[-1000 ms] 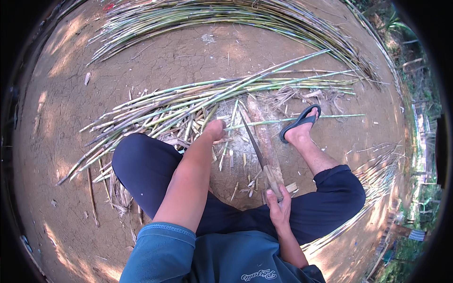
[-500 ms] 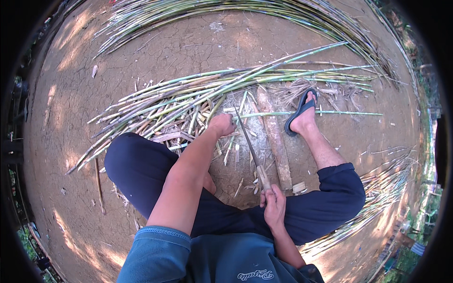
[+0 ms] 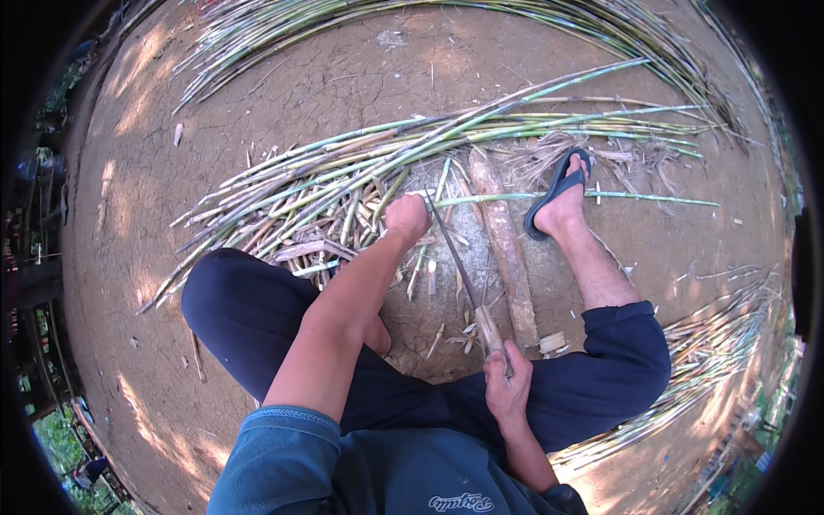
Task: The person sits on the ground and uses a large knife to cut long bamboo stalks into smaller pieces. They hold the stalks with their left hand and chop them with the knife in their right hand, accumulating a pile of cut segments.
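Observation:
My left hand [image 3: 408, 217] is closed round the near-left end of a green jointed cane stalk [image 3: 648, 196]. This stalk runs right, across a rough wooden log [image 3: 508, 257], and passes my sandalled foot [image 3: 560, 206]. My right hand [image 3: 508, 378] grips the wooden handle of a long, narrow, dark-bladed knife [image 3: 455, 256] near my lap. The blade points up and left, its tip close beside my left hand, at the stalk. Whether the blade touches the stalk I cannot tell.
Long cane stalks [image 3: 421, 146] lie crosswise beyond my hands, over many short cut pieces [image 3: 350, 219]. A large bundle of canes [image 3: 481, 10] stretches along the far side. Another pile of thin canes [image 3: 704, 343] lies at right, beside my bent knee [image 3: 631, 356].
My left hand has turned and moved slightly away from me, still at the stalk's end. My right hand and the knife handle have shifted slightly right and nearer me. The whole view has tilted slightly.

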Motion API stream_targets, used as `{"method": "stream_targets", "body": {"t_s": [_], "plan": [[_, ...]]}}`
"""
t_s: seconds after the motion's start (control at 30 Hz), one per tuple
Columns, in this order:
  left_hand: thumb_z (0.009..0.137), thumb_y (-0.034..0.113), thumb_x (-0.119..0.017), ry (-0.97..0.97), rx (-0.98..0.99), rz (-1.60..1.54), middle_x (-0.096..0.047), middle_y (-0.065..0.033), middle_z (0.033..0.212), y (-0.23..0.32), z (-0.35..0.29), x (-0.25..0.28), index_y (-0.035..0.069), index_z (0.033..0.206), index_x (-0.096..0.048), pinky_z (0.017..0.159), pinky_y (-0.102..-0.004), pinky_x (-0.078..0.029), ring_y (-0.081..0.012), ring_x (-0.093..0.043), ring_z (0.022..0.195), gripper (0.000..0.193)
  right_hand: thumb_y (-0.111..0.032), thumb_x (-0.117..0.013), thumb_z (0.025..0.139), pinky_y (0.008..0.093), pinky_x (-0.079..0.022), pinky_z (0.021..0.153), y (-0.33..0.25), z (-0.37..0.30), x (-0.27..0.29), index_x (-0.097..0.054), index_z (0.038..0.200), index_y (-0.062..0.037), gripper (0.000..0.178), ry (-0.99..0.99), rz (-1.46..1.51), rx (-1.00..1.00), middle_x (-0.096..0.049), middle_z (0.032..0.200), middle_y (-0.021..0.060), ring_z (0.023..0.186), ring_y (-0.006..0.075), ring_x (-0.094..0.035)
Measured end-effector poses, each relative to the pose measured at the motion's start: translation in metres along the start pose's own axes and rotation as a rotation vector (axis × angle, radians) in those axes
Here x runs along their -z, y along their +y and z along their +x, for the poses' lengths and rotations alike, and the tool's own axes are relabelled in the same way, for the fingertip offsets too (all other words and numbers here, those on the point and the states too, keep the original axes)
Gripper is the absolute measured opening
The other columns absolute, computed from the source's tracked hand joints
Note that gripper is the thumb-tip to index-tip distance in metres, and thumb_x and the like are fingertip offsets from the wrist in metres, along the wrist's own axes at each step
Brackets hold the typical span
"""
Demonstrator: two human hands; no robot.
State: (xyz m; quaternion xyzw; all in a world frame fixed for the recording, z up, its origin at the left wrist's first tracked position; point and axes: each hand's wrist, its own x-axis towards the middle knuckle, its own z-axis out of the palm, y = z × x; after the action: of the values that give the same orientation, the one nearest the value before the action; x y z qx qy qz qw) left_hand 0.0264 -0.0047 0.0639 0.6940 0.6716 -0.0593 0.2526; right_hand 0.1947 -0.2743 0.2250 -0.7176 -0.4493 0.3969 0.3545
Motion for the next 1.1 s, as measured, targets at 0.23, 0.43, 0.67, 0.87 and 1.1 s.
{"method": "stream_targets", "body": {"t_s": [0.23, 0.43, 0.67, 0.87, 1.1], "plan": [[0.079, 0.026, -0.063, 0.151, -0.057, -0.026, -0.070, -0.0218, 0.082, 0.001, -0.003, -0.012, 0.001, 0.079, -0.071, 0.072, -0.0442, -0.056, -0.0365, -0.069, 0.076, 0.026, -0.020, -0.061, 0.092, 0.0406, -0.034, 0.047, -0.034, 0.018, 0.007, -0.042, 0.072, -0.0006, 0.034, -0.041, -0.107, 0.022, -0.040, 0.054, 0.0156, 0.044, 0.0329, -0.045], [0.077, 0.019, -0.061, 0.145, 0.063, -0.089, -0.069, -0.0237, 0.079, 0.007, -0.002, -0.023, -0.001, 0.078, -0.070, 0.070, -0.0454, -0.056, -0.0388, -0.069, 0.075, 0.022, -0.020, -0.061, 0.093, 0.0414, -0.034, 0.047, -0.035, 0.020, 0.014, -0.043, 0.072, -0.0018, 0.033, 0.034, -0.180, 0.150, -0.041, 0.053, 0.0152, 0.044, 0.0331, -0.046], [0.077, 0.013, -0.058, 0.148, 0.043, -0.110, -0.067, -0.0259, 0.077, 0.004, 0.000, -0.022, -0.002, 0.075, -0.070, 0.071, -0.0482, -0.055, -0.0414, -0.068, 0.075, 0.019, -0.021, -0.061, 0.093, 0.0432, -0.036, 0.052, -0.020, 0.020, 0.013, -0.048, 0.075, -0.0017, 0.030, -0.118, -0.163, -0.004, -0.045, 0.058, 0.0159, 0.050, 0.0334, -0.047], [0.077, 0.009, -0.057, 0.100, 0.066, -0.105, -0.068, -0.0262, 0.084, 0.005, -0.001, -0.020, -0.003, 0.077, -0.070, 0.073, -0.0476, -0.055, -0.0407, -0.068, 0.080, 0.018, -0.019, -0.060, 0.094, 0.0402, -0.035, 0.049, -0.038, 0.024, 0.005, -0.048, 0.074, -0.0014, 0.030, -0.102, -0.135, -0.013, -0.043, 0.055, 0.0146, 0.047, 0.0281, -0.047], [0.078, 0.006, -0.058, 0.057, 0.063, -0.136, -0.069, -0.0254, 0.089, 0.006, 0.001, -0.020, -0.004, 0.082, -0.070, 0.076, -0.0462, -0.055, -0.0392, -0.069, 0.085, 0.016, -0.016, -0.060, 0.093, 0.0354, -0.034, 0.044, -0.035, 0.025, 0.000, -0.049, 0.073, 0.0000, 0.028, -0.080, -0.087, -0.005, -0.042, 0.052, 0.0130, 0.043, 0.0219, -0.046]]}}
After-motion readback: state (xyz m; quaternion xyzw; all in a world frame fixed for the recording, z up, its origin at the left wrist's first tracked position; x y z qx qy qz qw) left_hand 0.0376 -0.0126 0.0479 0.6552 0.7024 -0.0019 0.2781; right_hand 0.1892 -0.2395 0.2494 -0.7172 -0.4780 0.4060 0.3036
